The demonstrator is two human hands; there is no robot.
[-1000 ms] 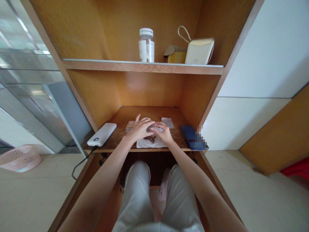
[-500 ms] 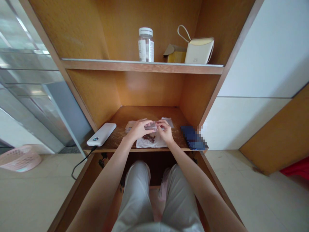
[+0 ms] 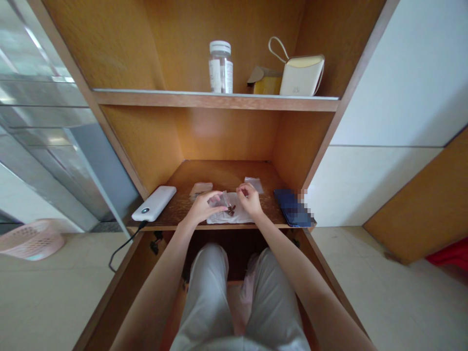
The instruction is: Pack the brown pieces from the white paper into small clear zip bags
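My left hand (image 3: 203,207) grips a small clear plastic bag (image 3: 221,199) between thumb and fingers, low over the shelf. Under it, small reddish-brown pieces (image 3: 231,210) lie in a loose heap on a thin white plastic sheet (image 3: 239,216). To the right, my right hand (image 3: 250,199) hovers over the sheet with thumb and fingertips pinched together, apart from the bag. Whatever it may be pinching is too small to make out. One flat clear packet (image 3: 201,188) rests behind my left hand, and another clear packet (image 3: 255,184) sits behind my right.
A white power bank (image 3: 155,203) with a black cable lies at the shelf's left, a dark blue object (image 3: 292,207) at its right. On the upper shelf stand a white-capped bottle (image 3: 221,70), a yellow box (image 3: 266,83) and a cream case (image 3: 302,75). Cabinet walls flank both sides.
My hands have come apart. The left moved slightly left and down, tilting the clear bag, while the right let go of the bag's edge. The brown pieces and left packet show more.
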